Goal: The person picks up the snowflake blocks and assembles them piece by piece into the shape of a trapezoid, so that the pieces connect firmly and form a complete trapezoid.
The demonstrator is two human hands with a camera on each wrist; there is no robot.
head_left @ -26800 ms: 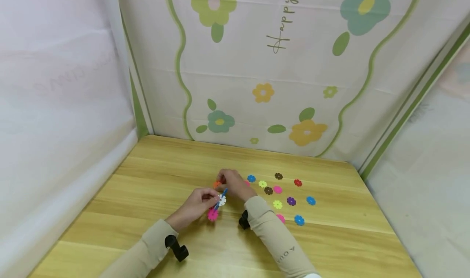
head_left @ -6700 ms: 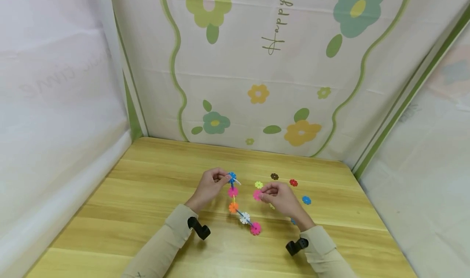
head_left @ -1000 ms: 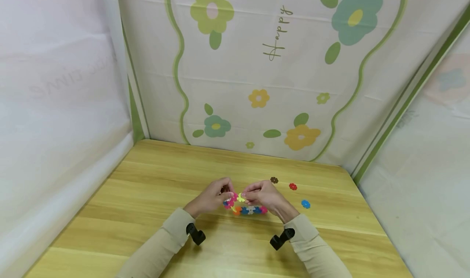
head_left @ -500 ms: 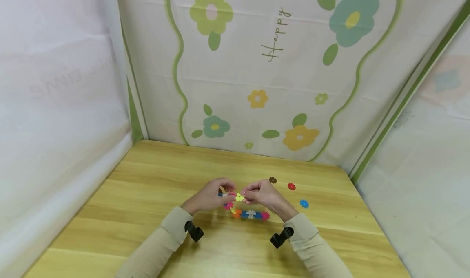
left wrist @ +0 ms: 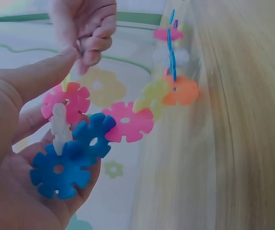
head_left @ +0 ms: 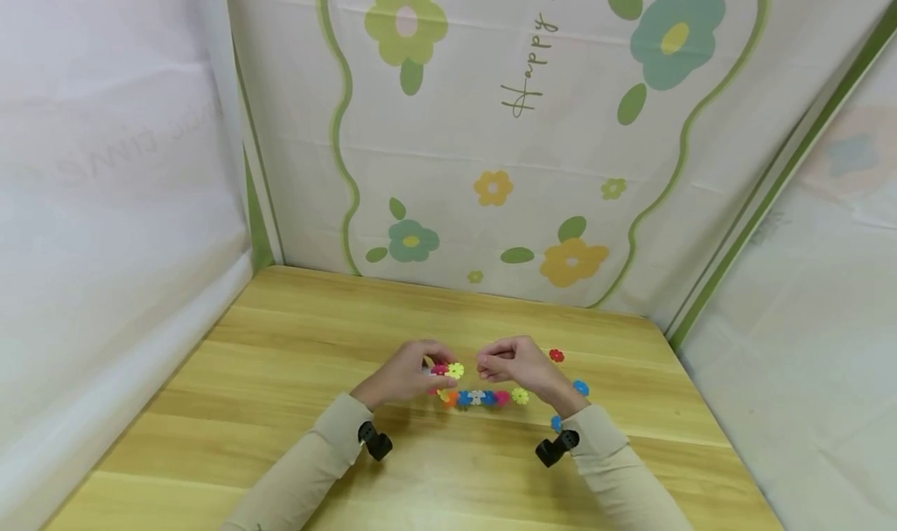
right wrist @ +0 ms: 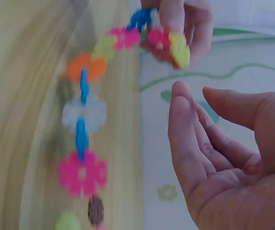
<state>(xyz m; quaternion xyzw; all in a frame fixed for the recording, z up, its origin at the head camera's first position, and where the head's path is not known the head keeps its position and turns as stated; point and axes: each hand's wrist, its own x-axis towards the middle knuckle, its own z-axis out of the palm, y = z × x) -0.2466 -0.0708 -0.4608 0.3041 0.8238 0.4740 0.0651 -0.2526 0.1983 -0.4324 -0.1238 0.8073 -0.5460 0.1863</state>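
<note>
My left hand holds one end of a chain of interlocking plastic flower discs. Its thumb and fingers close around a pink disc beside the end yellow disc. A white disc and two blue discs lie over the palm. From there the chain runs down through an orange disc and a white disc to a pink disc. My right hand is off to the right of the yellow disc, thumb and fingertips apart, holding nothing.
Loose discs lie on the wooden table at the right: a yellow one near the chain's lower end, a red one and a blue one. Another blue disc shows beside the right wrist camera. Printed cloth walls surround the table.
The right hand has let go of the yellow disc and moved right; the disc now stays on the chain in the left hand. Since the oldest frame the chain has grown and loose discs are fewer.
</note>
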